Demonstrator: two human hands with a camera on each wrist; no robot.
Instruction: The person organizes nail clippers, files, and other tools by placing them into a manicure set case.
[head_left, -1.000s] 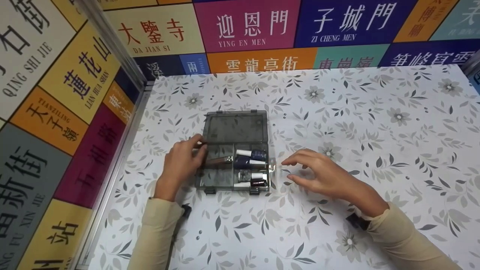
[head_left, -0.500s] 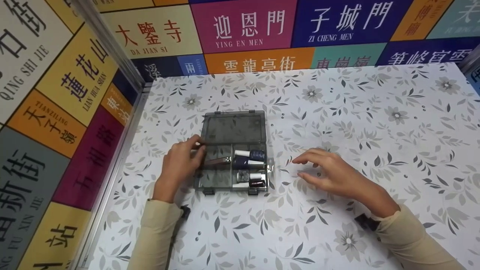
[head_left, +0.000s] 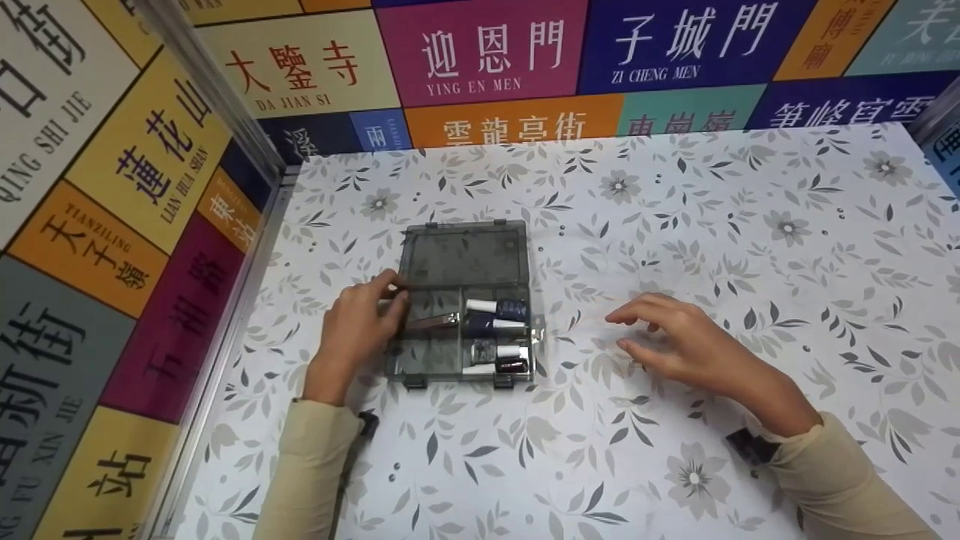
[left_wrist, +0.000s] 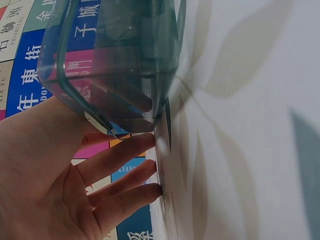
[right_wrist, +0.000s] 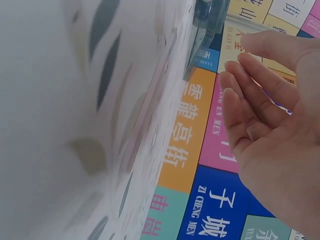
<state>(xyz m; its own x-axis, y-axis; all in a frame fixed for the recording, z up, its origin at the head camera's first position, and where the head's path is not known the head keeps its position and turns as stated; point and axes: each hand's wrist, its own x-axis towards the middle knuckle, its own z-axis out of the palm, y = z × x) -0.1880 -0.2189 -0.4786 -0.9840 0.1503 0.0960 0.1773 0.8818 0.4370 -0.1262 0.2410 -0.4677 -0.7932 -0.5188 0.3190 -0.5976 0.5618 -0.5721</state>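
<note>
A smoky translucent plastic case [head_left: 465,255] lies on the table with its lid folded back. Several nail polish bottles [head_left: 514,310] with white caps or dark glass fill its right-hand compartments. What looks like a nail clipper [head_left: 437,322] lies in the upper left compartment. My left hand [head_left: 352,322] rests against the case's left side; in the left wrist view its fingers [left_wrist: 120,159] reach loosely to the tabletop beside the case wall [left_wrist: 110,55]. Right of the case, my right hand [head_left: 679,337] hovers apart from it, fingers loosely bent with nothing between them.
The table [head_left: 720,262] has a white leaf-and-flower covering. Colourful lettered panels [head_left: 480,52] stand along its back, and more panels [head_left: 135,165] along its left side. A dark band [head_left: 752,447] sits at the right wrist.
My right hand has moved away to the right from the case's right edge. The left hand stays at the case's left side. The view has shifted slightly.
</note>
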